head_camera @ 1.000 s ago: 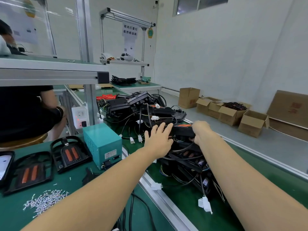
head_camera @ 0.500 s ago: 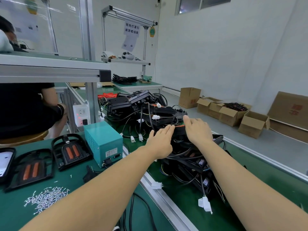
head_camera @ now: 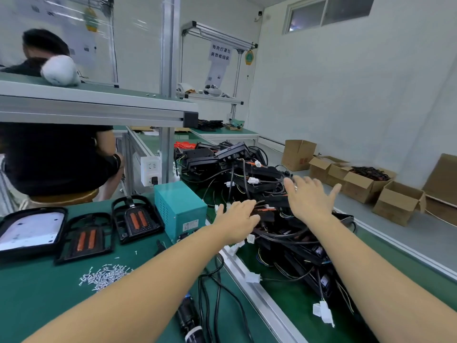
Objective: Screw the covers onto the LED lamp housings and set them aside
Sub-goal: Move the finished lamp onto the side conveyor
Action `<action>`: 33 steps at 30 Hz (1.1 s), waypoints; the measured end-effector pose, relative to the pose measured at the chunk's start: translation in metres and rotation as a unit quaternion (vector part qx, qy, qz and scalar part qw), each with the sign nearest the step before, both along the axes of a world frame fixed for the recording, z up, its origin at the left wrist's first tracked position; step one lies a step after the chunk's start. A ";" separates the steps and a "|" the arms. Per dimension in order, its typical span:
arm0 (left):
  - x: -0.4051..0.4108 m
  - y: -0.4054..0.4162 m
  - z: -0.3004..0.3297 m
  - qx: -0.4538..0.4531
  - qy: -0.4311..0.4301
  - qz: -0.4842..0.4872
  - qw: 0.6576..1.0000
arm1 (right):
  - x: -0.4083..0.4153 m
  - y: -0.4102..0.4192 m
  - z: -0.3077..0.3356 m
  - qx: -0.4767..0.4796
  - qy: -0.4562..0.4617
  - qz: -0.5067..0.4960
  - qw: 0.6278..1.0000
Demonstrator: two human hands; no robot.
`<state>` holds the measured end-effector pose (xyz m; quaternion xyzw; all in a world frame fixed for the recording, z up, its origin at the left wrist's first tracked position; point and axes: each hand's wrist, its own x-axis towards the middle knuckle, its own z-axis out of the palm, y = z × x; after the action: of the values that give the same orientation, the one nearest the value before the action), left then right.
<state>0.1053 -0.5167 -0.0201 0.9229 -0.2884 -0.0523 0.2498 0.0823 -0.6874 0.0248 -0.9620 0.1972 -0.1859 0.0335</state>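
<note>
A heap of black LED lamp housings [head_camera: 249,179] with tangled wires and white connectors lies on the green conveyor belt ahead. My left hand [head_camera: 238,219] reaches onto the heap's near side, fingers stretched over a black housing with orange parts [head_camera: 268,210]; what the fingertips touch is hidden. My right hand [head_camera: 308,198] hovers over the heap with its fingers spread and holds nothing. Three open lamp housings lie on the bench to the left, two with orange strips [head_camera: 85,237] [head_camera: 136,219] and one with a white plate [head_camera: 31,230]. A pile of small silver screws [head_camera: 105,277] lies near them.
A teal power box [head_camera: 179,209] stands between the bench and the belt. An electric screwdriver [head_camera: 190,320] with black cables lies at the bottom. Another person [head_camera: 57,154] sits at the far left behind a shelf rail. Cardboard boxes [head_camera: 366,184] stand on the floor at the right.
My right hand has lifted off the heap and spread its fingers. My left hand stays on the heap's near side. The camera has tilted up and moved closer.
</note>
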 end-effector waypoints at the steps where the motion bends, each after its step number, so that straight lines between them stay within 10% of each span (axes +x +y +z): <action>1: -0.002 0.007 -0.001 0.003 -0.005 0.004 1.000 | 0.001 0.009 -0.001 0.000 0.003 0.012 1.000; 33: -0.136 0.333 -0.080 0.146 -0.065 0.372 0.914 | -0.063 0.368 -0.124 0.074 0.150 0.404 0.899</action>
<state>-0.0306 -0.1836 -0.0998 0.9909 0.0712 0.0630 0.0947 0.0198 -0.3191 -0.0991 -0.9703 -0.1921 0.0056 0.1471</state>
